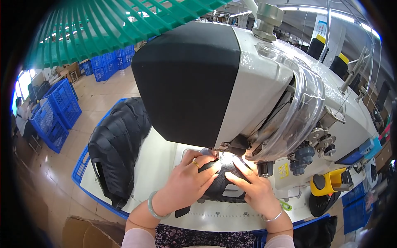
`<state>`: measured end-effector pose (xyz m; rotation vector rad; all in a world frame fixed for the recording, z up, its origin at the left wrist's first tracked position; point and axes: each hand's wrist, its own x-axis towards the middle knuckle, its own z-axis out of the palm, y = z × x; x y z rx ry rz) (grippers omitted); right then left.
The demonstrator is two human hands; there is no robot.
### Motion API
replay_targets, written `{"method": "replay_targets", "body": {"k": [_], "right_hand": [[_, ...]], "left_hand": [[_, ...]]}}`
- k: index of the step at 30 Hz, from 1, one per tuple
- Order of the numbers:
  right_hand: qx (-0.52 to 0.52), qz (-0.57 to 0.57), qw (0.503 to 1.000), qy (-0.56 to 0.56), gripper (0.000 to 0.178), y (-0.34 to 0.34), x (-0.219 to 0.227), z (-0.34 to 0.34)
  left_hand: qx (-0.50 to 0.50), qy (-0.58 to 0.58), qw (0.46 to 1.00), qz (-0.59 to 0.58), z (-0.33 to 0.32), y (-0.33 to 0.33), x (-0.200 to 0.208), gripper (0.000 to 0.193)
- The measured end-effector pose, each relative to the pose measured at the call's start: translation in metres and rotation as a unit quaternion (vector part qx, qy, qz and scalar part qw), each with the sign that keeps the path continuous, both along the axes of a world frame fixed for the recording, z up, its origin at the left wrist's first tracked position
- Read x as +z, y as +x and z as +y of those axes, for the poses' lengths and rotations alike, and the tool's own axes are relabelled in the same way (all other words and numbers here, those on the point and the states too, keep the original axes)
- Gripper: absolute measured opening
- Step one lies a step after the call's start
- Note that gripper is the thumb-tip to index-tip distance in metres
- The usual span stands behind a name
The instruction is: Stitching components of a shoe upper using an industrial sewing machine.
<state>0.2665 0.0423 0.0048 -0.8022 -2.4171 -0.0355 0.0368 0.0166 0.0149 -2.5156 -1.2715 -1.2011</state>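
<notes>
A black piece with small perforations, which looks like a shoe upper [216,191], lies on the white bed of the sewing machine [252,82] under its needle area [220,154]. My left hand [182,186] grips the upper's left side, fingers bent and the fingertips close beside the needle. On the right part of the same upper, my right hand [258,192] rests with its fingers stretched out and apart, pressing it flat. The fingers and the machine head cover part of the piece. Between the hands a light-coloured patch shows on it.
A stack of black uppers [118,144] stands at the left, by a blue crate [80,165]. Yellow thread snips [331,182] sit in a holder to the right. A green plastic rack [103,25] hangs overhead; blue crates [58,113] and a person are farther off.
</notes>
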Motion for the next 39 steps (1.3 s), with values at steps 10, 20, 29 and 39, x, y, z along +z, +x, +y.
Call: {"method": "replay_targets", "body": {"k": [10,20,29,39], "right_hand": [[0.01,0.052,0.998,-0.026,0.066,0.001,-0.005,0.007],[0.005,0.014,1.0,-0.003,0.063,0.007,-0.005,0.013],[0.019,-0.044,0.99,0.132,0.068,0.005,0.0,0.015],[0.018,-0.041,0.992,0.121,0.058,0.002,0.0,0.013]], "left_hand": [[0.0,0.007,1.0,-0.004,0.003,0.002,-0.004,0.021],[0.083,0.04,0.995,0.031,-0.007,0.009,-0.005,0.024],[0.032,-0.097,0.985,-0.139,0.0,0.0,0.0,0.019],[-0.004,-0.047,0.997,-0.057,-0.003,-0.007,-0.002,0.026]]}}
